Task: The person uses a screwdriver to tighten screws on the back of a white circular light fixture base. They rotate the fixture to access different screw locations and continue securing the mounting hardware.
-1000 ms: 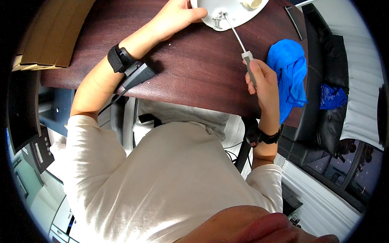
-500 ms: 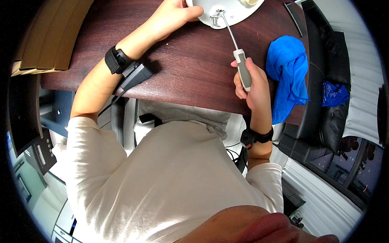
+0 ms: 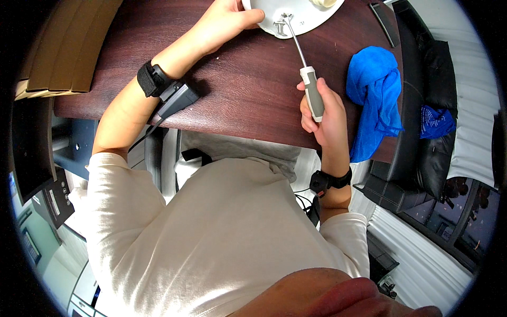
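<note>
A white, round-edged plate-like part [image 3: 311,21] lies at the top of the view, cut off by the frame's upper edge. Small metal pieces [image 3: 281,25] and a cream-coloured cylinder [image 3: 323,2] sit on it. My left hand [image 3: 232,17] grips its left rim, thumb on top; the other fingers are partly out of view. In my right hand [image 3: 328,110] is a screwdriver [image 3: 313,96] with a grey and white handle, fingers wrapped round it. Its shaft slants up and left, with the tip at the metal pieces; I cannot tell exactly what it touches.
Right of my right hand, a blue cloth [image 3: 374,95] hangs over the edge of the dark wooden table [image 3: 248,95]. A black flat device [image 3: 383,24] lies at the far right. Cardboard [image 3: 71,47] stands far left. A black cabled device [image 3: 179,100] rests by my left forearm.
My right hand and the screwdriver's handle have shifted slightly left and nearer to me, and the wrist has turned a little. My left hand and the white part look unmoved.
</note>
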The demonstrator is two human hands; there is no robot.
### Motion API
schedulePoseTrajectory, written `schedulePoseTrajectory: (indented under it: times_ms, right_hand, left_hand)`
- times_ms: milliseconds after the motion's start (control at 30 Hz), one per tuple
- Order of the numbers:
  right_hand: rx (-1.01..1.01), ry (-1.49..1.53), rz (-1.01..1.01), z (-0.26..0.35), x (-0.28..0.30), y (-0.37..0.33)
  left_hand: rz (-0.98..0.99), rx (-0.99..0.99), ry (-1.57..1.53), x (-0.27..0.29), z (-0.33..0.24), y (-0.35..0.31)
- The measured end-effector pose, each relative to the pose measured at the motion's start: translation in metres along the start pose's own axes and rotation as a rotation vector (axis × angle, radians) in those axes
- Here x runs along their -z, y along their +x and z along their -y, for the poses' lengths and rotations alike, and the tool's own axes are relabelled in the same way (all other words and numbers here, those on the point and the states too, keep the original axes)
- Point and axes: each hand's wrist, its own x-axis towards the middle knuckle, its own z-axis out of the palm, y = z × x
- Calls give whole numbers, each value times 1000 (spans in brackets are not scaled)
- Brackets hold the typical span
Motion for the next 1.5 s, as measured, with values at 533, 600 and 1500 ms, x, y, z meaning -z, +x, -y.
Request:
schedulePoseTrajectory:
  times_ms: [533, 600, 1500]
  right_hand:
    - [-155, 36, 141, 13, -18, -7]
    - [-125, -158, 101, 19, -15, -4]
    - [69, -328, -33, 12, 18, -2]
  left_hand:
    - [-16, -72, 169, -5, 0, -4]
    - [-24, -61, 237, -7, -8, -6]
    - [-45, 86, -15, -4, -7, -4]
